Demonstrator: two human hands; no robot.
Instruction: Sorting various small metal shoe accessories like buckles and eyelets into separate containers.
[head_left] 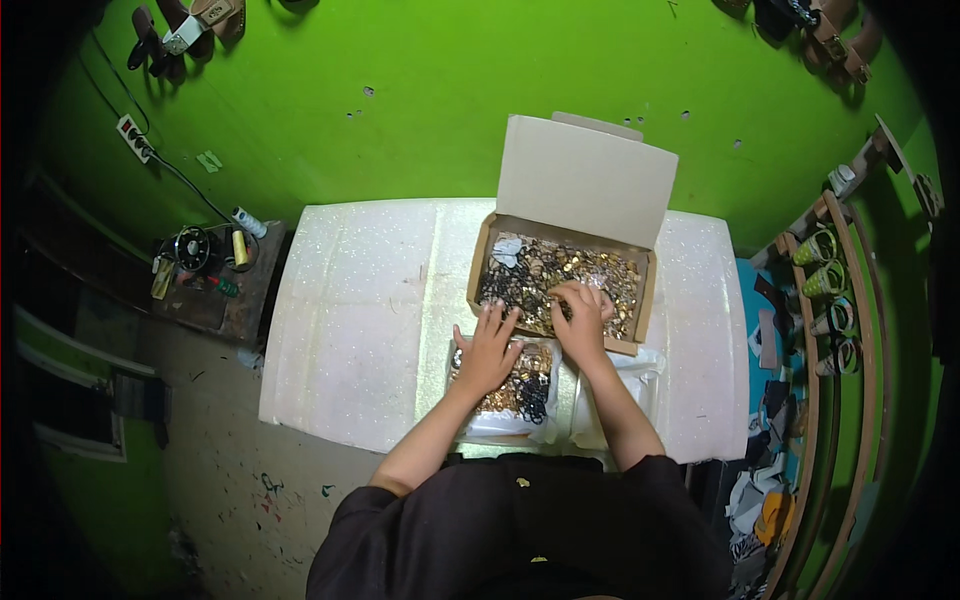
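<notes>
An open cardboard box (562, 118) with its lid raised stands on the table, filled with small shiny metal pieces (575, 265), gold ones on the right and black ones toward the left. My right hand (582, 318) reaches into the box with fingers bent together among the pieces; what they pinch is hidden. In front of the box sits a white-lined tray (490, 424) holding gold and black pieces. Above it my left hand (487, 355) lies with fingers spread, their tips at the box's near edge. A small whitish packet (506, 251) rests at the box's left.
White plastic wrapping (640, 375) lies right of the tray on the glittery white table (350, 300). On the left, a small dark stand (240, 310) carries thread spools. A wooden rack (860, 300) with sandals and scattered scraps (760, 510) are at the right.
</notes>
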